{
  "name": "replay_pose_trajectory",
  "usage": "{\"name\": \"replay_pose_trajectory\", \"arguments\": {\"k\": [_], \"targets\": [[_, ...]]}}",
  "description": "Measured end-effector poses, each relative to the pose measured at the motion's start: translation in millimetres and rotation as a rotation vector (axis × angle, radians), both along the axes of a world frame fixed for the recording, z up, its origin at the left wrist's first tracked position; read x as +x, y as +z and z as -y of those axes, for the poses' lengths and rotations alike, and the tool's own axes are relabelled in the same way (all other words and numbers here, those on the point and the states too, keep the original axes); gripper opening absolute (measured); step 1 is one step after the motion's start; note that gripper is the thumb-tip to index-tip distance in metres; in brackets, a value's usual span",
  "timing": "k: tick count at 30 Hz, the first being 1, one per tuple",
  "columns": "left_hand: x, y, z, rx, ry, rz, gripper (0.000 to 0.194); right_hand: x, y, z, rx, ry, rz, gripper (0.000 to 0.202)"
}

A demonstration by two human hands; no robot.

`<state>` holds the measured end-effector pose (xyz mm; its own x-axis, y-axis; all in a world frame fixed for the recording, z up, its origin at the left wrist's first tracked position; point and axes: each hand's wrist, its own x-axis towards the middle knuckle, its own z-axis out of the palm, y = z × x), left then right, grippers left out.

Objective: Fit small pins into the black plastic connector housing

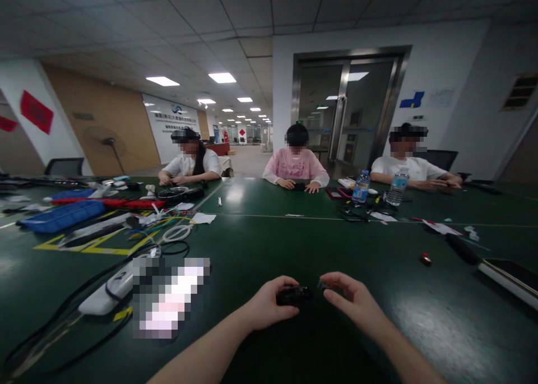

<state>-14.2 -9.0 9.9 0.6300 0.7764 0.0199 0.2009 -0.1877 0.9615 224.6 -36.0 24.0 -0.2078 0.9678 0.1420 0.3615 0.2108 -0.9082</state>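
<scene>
In the lower middle of the head view, my left hand (pixel 275 304) is closed round a small dark, shiny object (pixel 293 295); its exact kind is not clear. Just to the right, my right hand (pixel 347 294) pinches a tiny bluish piece (pixel 321 285) between thumb and fingertips. A short gap separates that piece from the dark object's right end. Both hands are low over the dark green table (pixel 252 244).
Left of my arms lie a white power strip (pixel 111 288), a pixelated bright phone-like screen (pixel 174 300), cables and a blue tray (pixel 63 216). Right are a small red object (pixel 425 259), a notebook-like item (pixel 510 277) and water bottles (pixel 360 186). Several people sit opposite.
</scene>
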Motion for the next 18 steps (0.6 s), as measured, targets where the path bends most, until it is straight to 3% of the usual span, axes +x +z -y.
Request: {"name": "replay_pose_trajectory", "arguments": {"k": [8,13,18], "targets": [[1.5,-0.5,-1.4,0.029,-0.020,0.015,0.046,-30.5,2.5,7.1,0.079,0.070,0.164,0.019],[1.4,0.2,-1.5,0.017,-0.036,0.014,0.046,-35.2,-1.5,7.1,0.057,0.127,0.236,0.019],[1.5,-1.5,-2.2,0.025,0.002,0.031,0.045,-30.1,-3.6,9.9,0.053,0.112,0.192,0.035]]}}
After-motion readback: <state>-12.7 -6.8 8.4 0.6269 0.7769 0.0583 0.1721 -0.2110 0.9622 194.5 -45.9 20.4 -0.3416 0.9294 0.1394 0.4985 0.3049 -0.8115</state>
